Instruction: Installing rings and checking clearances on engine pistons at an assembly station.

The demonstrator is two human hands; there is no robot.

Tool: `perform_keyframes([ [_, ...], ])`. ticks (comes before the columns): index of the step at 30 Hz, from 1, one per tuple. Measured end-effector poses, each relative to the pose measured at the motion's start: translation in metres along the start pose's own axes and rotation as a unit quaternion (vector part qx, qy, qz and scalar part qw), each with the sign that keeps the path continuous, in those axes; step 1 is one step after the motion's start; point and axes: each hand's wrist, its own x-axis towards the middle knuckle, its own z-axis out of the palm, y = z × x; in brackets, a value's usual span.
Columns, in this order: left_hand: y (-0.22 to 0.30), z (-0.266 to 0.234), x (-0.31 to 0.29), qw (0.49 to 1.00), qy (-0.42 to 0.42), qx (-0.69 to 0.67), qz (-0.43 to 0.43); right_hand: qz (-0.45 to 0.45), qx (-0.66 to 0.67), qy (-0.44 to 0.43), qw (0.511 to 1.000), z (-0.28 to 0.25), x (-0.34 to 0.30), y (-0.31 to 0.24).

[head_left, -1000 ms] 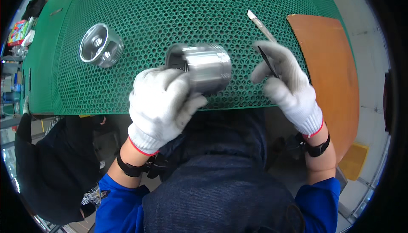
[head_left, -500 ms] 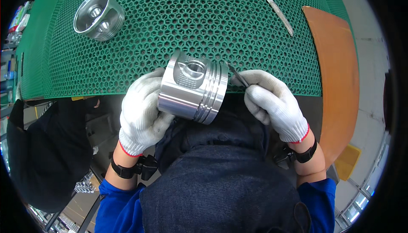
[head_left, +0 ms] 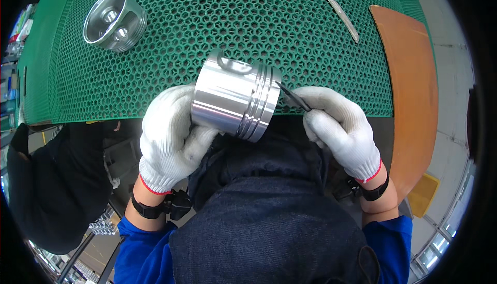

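A shiny metal piston (head_left: 225, 97) lies on its side in my gloved left hand (head_left: 171, 134), its ring grooves turned to the right. The left fingers wrap round the skirt end, partly hidden behind it. Between thumb and fingers, my gloved right hand (head_left: 334, 126) pinches a thin dark pointed tool (head_left: 295, 99), perhaps a scraper or blade. Its tip reaches the piston's grooved end, at the upper right edge. Whether the tip touches the metal, I cannot tell.
A second piston (head_left: 115, 21) stands on the green honeycomb mat (head_left: 248, 20) at the far left. A pale slim knife (head_left: 341, 16) lies at the far right, beside a brown board (head_left: 409, 92). At the left is another person in dark clothing (head_left: 57, 185).
The piston has turned in my left hand, so its pin hole has rolled up and away from view. The tool's tip stays near the grooved end.
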Motion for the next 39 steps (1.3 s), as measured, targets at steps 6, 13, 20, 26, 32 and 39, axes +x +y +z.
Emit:
perform_keyframes([
  [6,0.011,0.005,0.032,0.996,0.051,-0.071,-0.033,-0.287,-0.243,0.066,0.924,-0.007,0.014,0.009],
  [13,0.022,0.007,0.07,0.994,0.077,-0.049,-0.054,-0.352,-0.441,0.134,0.815,-0.013,0.016,0.004],
  [20,0.029,0.003,0.085,0.982,0.012,-0.059,-0.179,-0.378,-0.534,0.145,0.742,-0.021,0.018,0.006],
  [26,0.019,0.012,0.084,0.988,0.078,-0.091,-0.097,-0.318,-0.536,0.111,0.774,-0.017,0.014,0.001],
  [32,0.02,-0.001,0.077,0.928,0.05,-0.301,-0.214,-0.344,-0.411,0.096,0.839,-0.03,0.009,0.009],
  [39,0.028,-0.006,0.052,0.588,0.187,-0.726,-0.305,-0.163,-0.225,0.253,0.927,-0.056,0.044,-0.017],
])
